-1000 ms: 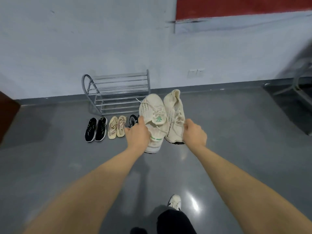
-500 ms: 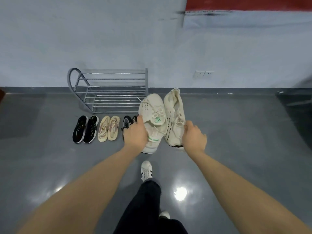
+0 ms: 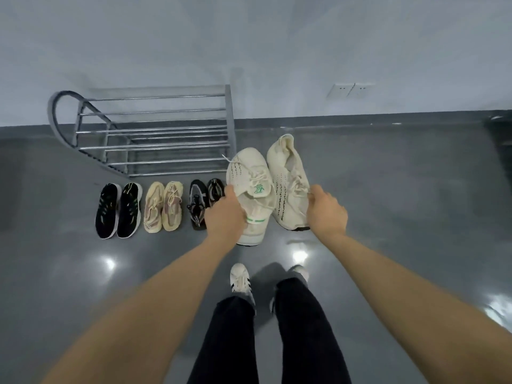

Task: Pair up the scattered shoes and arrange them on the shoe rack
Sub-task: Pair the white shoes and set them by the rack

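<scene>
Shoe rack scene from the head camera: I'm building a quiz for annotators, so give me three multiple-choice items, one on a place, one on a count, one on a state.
1. Where do the paired shoes stand?
A. on the rack's top shelf
B. on the floor in front of the rack
C. on a chair

2. How many pairs stand in that row?
A. one
B. three
C. five

3. What are the hands doing?
A. each holds a cream sneaker
B. both hang idle
C. both grip the rack

Key: 1 B, the black pair, beige pair and grey-black pair stand on the floor before the bare shoe rack. 2 B, three pairs. 3 A, the left hand holds the green-logo sneaker, the right hand the other cream sneaker.
</scene>
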The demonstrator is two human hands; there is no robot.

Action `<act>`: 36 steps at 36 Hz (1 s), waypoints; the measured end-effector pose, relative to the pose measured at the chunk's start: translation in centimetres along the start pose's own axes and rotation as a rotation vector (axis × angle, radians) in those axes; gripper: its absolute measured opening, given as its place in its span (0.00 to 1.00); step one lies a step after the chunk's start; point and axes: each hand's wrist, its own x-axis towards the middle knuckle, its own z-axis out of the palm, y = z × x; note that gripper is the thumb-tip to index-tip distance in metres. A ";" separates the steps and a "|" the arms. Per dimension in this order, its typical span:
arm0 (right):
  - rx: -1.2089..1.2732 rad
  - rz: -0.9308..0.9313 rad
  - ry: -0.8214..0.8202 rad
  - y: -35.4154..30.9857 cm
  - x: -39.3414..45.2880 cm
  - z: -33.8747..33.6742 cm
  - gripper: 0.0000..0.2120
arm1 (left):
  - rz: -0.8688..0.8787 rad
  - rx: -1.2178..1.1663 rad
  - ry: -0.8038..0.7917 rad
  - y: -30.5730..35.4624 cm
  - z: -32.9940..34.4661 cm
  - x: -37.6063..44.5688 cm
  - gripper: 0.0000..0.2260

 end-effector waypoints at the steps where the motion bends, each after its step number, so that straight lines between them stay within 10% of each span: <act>1: 0.000 0.002 -0.011 0.3 1.4 0.7 0.11 | -0.011 -0.010 -0.021 0.2 0.8 1.4 0.20; 36: 0.228 0.032 -0.133 13.4 30.4 45.9 0.13 | -0.208 -0.342 0.024 -8.5 44.9 34.7 0.18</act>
